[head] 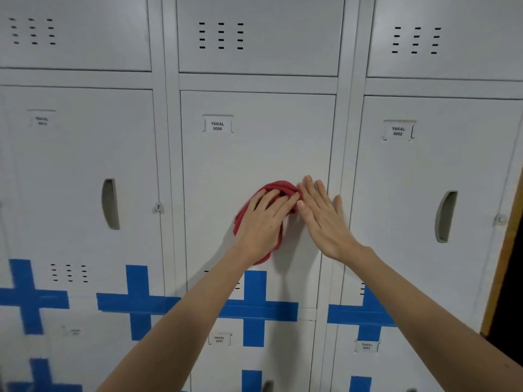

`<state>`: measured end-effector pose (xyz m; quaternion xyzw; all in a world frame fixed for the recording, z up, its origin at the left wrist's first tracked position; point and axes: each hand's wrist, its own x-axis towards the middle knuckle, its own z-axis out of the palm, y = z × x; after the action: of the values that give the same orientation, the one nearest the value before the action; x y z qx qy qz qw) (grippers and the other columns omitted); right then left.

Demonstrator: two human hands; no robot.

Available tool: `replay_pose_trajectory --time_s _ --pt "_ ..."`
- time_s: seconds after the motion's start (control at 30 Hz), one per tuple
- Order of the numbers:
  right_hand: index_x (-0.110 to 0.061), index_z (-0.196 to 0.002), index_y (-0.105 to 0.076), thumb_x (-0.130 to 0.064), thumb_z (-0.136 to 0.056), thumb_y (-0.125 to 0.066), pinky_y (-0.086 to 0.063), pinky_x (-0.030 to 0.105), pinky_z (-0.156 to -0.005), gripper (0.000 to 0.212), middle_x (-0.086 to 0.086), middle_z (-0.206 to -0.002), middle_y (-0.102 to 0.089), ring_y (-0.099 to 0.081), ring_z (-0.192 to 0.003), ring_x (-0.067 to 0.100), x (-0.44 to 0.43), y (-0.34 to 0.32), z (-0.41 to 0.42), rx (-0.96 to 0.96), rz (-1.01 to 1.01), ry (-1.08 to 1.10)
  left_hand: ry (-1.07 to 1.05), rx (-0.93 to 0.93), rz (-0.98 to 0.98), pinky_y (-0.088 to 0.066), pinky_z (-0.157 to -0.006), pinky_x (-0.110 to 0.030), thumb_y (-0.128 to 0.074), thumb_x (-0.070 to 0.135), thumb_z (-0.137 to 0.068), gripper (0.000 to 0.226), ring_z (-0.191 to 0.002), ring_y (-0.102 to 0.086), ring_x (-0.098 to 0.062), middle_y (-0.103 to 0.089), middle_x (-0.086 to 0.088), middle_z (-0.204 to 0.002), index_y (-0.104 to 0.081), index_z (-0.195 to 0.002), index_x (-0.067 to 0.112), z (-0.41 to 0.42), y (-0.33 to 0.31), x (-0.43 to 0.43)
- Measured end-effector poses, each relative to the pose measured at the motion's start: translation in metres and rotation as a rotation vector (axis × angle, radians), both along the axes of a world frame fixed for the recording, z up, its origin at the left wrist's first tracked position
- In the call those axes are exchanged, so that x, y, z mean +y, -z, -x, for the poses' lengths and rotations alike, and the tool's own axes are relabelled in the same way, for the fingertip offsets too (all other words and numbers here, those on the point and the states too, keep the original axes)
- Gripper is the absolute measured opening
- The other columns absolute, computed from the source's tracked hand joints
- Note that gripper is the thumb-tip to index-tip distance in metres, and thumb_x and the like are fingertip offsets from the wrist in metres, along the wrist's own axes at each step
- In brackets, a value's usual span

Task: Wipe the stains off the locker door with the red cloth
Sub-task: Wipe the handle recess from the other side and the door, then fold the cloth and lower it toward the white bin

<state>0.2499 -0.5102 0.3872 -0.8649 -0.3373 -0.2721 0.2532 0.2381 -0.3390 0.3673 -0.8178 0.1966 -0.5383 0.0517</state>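
both hands work the pale grey metal locker door (254, 154). left hand (261, 222), fingers spread, presses the crumpled red cloth (278, 189) flat for scrubbing, at 5 o'clock from the label. right hand (322, 213), flat and empty at cloth's 3 o'clock, likely steadies the door.

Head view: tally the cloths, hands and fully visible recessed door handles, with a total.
Crumpled red cloth: 1
Bare hands (left hand, right hand): 2
Grey recessed door handles, fully visible: 2
Total: 5
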Motion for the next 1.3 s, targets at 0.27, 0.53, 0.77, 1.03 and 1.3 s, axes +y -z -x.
replay_pose_trajectory --time_s 0.27,0.53,0.77,1.03,1.3 --pt "-0.031 -0.149 0.004 -0.048 -0.099 -0.009 0.017 0.043 -0.115 0.055 -0.015 -0.156 0.017 0.022 -0.141 0.003 -0.001 0.000 0.000 0.007 0.039 0.011 -0.162 0.151 -0.249 -0.039 -0.108 -0.040 -0.046 0.017 -0.086 0.054 -0.119 -0.056 -0.023 -0.061 -0.002 -0.126 -0.045 -0.140 0.012 0.024 0.048 0.011" --pt "-0.030 -0.150 0.003 -0.051 -0.097 -0.008 0.013 0.047 -0.116 0.058 -0.014 -0.156 0.016 0.020 -0.142 0.005 -0.001 -0.006 0.005 0.056 0.057 0.050 -0.152 0.217 -0.316 -0.050 -0.080 -0.034 -0.081 0.022 -0.066 0.063 -0.101 -0.060 -0.020 -0.067 0.006 -0.108 -0.059 -0.125 0.022 0.034 0.039 0.012" --pt "-0.018 -0.113 -0.060 -0.031 -0.101 -0.028 -0.035 0.040 -0.098 0.036 0.004 -0.117 -0.057 -0.045 -0.112 0.022 0.038 0.015 0.043 -0.036 -0.380 0.136 0.168 0.479 0.513 -0.031 -0.090 -0.014 -0.048 -0.002 -0.087 0.056 -0.109 -0.044 -0.014 -0.052 0.008 -0.125 -0.041 -0.138 0.020 0.060 0.041 0.037" --pt "-0.016 -0.109 -0.060 -0.062 -0.088 -0.041 -0.054 0.046 -0.081 0.054 0.010 -0.108 -0.063 -0.061 -0.098 0.028 0.161 0.114 0.082 1.472 -0.635 -0.226 0.320 0.719 1.353 -0.048 -0.088 -0.026 -0.057 -0.006 -0.084 0.050 -0.101 -0.057 -0.017 -0.058 -0.004 -0.113 -0.047 -0.129 0.014 0.094 0.083 0.134" --pt "-0.008 -0.109 -0.054 -0.031 -0.088 -0.063 -0.051 0.058 -0.082 0.033 0.018 -0.110 -0.058 -0.060 -0.099 0.038 0.289 0.180 0.124 1.915 -0.947 -0.326 0.339 0.764 1.947 -0.054 -0.077 -0.036 -0.064 0.026 -0.090 0.033 -0.096 -0.061 -0.023 -0.062 -0.007 -0.109 -0.050 -0.119 0.018 0.166 0.155 0.247"
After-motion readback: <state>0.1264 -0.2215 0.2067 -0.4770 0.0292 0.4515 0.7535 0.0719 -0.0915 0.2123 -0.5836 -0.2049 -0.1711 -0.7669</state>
